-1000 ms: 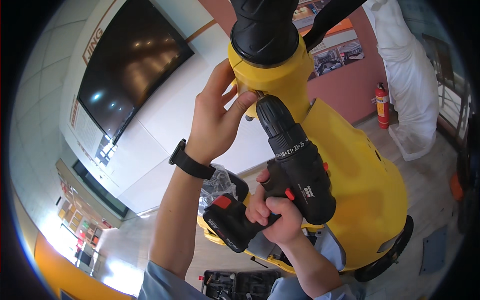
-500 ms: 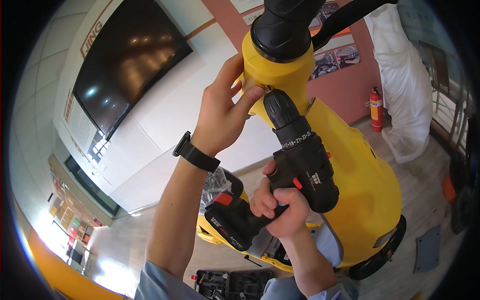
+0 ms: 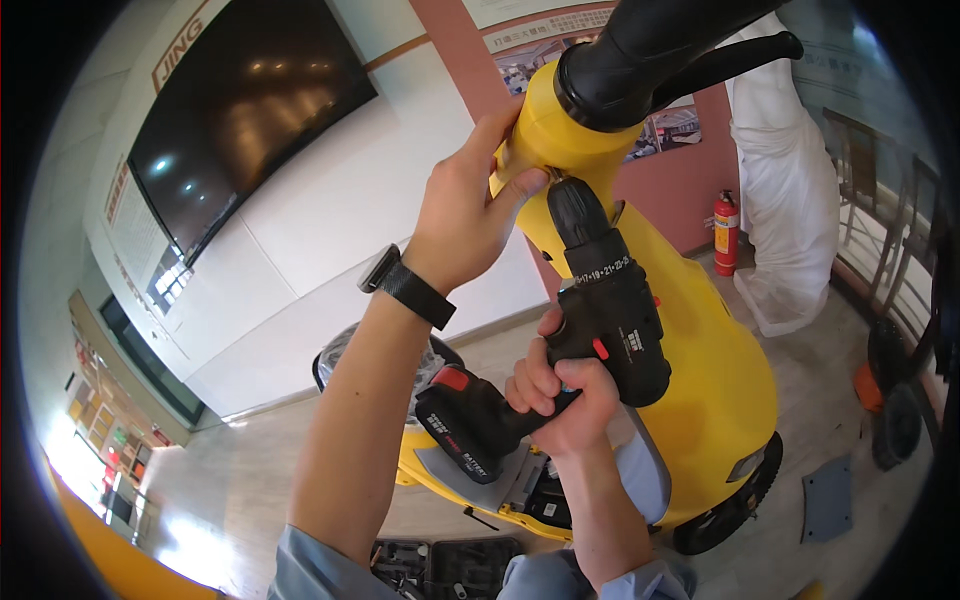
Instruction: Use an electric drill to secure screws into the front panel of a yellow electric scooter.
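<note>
A black cordless drill (image 3: 615, 330) with red buttons and a battery pack is held in my right hand (image 3: 575, 400), its fingers wrapped round the handle. The drill points up and away, its bit against the yellow steering-head cover (image 3: 575, 120) of a scooter. My left hand (image 3: 480, 205), with a black watch on the wrist, grips that cover's left side. The thumb rests beside the bit, and the other fingers reach round the cover, partly hidden. Thumb and bit hide whatever fastener may be there. Above them is the black handlebar (image 3: 650, 65) with its lever (image 3: 735, 70).
The scooter's yellow body (image 3: 715, 350) and front wheel (image 3: 735, 510) stand to the right. An open black tool case (image 3: 470, 570) lies on the floor below. A fire extinguisher (image 3: 725, 235) and a plastic-wrapped object (image 3: 790, 190) stand at the far right; a grey panel (image 3: 828, 500) lies nearer.
The view has shifted slightly, and the handlebar appears turned and tilted further right. Both hands keep their grips, with the drill still at the same place on the cover.
</note>
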Demonstrator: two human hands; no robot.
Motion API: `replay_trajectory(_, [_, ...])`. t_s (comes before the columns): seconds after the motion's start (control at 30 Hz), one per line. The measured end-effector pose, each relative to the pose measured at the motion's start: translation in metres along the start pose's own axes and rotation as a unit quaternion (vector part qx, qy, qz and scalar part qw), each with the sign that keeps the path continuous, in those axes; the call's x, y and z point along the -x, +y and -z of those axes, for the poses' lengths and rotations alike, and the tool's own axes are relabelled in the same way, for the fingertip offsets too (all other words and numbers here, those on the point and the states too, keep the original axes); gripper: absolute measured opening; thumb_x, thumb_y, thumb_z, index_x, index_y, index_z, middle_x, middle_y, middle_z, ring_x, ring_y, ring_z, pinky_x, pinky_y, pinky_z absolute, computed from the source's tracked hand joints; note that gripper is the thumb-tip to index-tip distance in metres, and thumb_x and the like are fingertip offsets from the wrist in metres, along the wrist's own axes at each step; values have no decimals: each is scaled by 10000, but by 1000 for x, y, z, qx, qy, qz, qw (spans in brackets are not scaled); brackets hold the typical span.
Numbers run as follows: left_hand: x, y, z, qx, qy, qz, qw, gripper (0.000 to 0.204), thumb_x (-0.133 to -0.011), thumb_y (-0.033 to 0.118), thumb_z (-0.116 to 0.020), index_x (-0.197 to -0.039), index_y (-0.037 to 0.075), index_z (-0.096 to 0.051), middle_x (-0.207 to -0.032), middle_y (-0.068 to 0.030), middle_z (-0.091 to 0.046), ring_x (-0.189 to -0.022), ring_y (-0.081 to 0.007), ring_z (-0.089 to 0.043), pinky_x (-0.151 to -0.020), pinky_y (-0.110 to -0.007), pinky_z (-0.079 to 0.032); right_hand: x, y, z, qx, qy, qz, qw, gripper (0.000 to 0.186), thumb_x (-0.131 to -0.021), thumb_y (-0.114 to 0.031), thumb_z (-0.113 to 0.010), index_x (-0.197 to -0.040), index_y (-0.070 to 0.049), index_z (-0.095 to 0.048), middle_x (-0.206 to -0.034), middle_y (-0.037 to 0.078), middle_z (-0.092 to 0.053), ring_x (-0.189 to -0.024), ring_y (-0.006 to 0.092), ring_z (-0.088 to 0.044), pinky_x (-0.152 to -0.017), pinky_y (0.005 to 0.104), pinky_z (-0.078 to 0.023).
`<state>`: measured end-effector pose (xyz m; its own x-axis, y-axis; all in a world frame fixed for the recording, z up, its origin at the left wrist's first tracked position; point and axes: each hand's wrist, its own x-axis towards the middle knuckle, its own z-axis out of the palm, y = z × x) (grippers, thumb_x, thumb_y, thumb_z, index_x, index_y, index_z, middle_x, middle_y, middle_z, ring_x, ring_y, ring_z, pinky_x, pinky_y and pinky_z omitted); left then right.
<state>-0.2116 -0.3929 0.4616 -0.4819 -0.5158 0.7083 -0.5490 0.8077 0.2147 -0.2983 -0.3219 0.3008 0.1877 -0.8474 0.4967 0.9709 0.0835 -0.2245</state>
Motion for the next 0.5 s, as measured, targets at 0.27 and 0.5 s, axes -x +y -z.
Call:
replay_trajectory(0.27, [-2, -5, 0, -14, 17, -7, 1000, 521, -911, 159, -627, -1366, 47, -401, -1327, -140, -527, -1290, -283, -460, -1077, -440, -371, -6, 3, 2, 23, -11, 31, 999, 471, -678, -140, -475, -1143, -71, -466, -605, 9, -395, -451, 110, -352, -553, 302, -371])
replay_trajectory(0.5, [-5, -3, -1, -19, 24, -22, 999, 491, -920, 185, -604, -1354, 65, -409, -1290, -152, -555, -1253, -311, -494, -1084, -440, -360, -4, 12, 9, 42, -36, 65, 996, 534, -652, -178, -467, -1174, -69, -466, -579, 5, -380, -451, 109, -348, -547, 302, -367])
